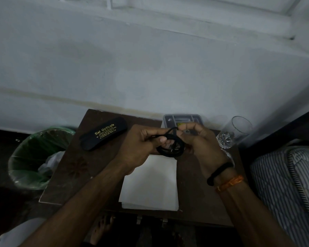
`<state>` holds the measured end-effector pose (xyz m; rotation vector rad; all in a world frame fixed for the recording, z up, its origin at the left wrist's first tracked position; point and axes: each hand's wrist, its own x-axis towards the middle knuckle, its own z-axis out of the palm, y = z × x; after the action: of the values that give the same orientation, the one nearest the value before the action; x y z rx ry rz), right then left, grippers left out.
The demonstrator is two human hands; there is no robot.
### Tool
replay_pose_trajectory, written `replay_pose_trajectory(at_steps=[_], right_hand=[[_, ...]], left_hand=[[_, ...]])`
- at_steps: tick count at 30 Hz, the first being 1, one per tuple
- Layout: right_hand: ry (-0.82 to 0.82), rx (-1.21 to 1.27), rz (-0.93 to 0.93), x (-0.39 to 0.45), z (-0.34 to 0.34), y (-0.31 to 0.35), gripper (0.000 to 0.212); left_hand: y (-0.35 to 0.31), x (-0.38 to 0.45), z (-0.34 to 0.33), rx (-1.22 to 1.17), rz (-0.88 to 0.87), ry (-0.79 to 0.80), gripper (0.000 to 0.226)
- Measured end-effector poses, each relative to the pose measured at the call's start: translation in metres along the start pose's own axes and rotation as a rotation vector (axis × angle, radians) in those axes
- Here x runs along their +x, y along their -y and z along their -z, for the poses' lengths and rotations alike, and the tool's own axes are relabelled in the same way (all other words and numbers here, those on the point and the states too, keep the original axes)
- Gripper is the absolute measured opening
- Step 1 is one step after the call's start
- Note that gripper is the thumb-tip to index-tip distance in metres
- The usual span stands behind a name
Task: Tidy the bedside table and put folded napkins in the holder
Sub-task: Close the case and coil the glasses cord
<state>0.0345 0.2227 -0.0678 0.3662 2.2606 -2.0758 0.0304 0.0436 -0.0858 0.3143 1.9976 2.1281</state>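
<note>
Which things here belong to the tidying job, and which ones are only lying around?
Part of the job:
- black cable, coiled, held by left hand and right hand
- white napkins on the bedside table
- grey holder
- spectacle case
- glass

Just lying about:
- green bin
- mattress
</note>
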Motion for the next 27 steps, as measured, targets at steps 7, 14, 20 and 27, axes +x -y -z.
replay_pose_trajectory(at_steps=[7,14,20,27], right_hand=[[0.043,-0.071,0.060,-0.003,-0.004,0.005,0.016],[0.156,-0.295,0.133,-0.010,-0.012,0.001,0.042],[0.008,-0.666,0.387,-0.011,-0.017,-0.009,0.043],[0.011,-0.888,0.661,-0.014,-0.017,-0.007,0.041]], left_hand=[[0.006,0.004,0.001,0.079,-0.030,-0.144,0.031],[0.013,0.008,0.002,0.097,-0.029,-0.267,0.033],[0.014,0.007,0.000,0.085,0.019,-0.281,0.033],[0.010,0.006,0.003,-0.024,0.093,-0.255,0.031]])
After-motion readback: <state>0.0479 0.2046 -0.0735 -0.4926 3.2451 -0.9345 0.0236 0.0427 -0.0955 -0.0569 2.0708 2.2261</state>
